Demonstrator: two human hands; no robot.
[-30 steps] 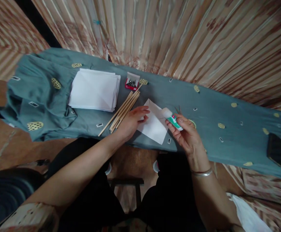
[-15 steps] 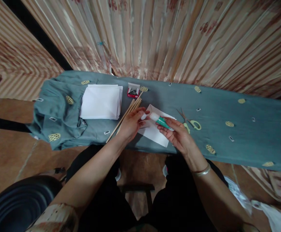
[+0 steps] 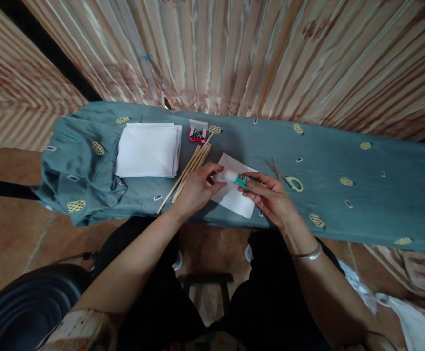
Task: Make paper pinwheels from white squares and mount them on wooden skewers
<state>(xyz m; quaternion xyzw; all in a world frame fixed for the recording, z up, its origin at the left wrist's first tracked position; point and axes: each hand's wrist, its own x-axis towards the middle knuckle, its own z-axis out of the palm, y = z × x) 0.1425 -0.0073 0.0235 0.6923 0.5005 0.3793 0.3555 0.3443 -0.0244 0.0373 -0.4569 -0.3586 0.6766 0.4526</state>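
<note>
My right hand (image 3: 269, 195) is closed around a green-and-white glue stick (image 3: 242, 180), its white end pointing left. My left hand (image 3: 201, 187) pinches a small pale cap (image 3: 219, 178) right at that white end; whether the two are joined is hard to make out. Below both hands a folded sheet of white paper (image 3: 234, 202) lies on the cloth, partly covered by them. Thin wooden sticks (image 3: 188, 173) rest beside my left hand. Just beyond my right hand lie scissors (image 3: 293, 183) with pale green handles.
A stack of white paper (image 3: 146, 151) sits on the left of the cloth-covered table (image 3: 329, 156). Behind the sticks stands a small open red box (image 3: 197, 134) of metal clips or similar pieces. A pleated curtain (image 3: 212, 58) hangs along the far edge.
My left hand has brought the cap from a short gap up to the white end of the glue stick. The glue stick has turned more level, and the view has shifted slightly.
</note>
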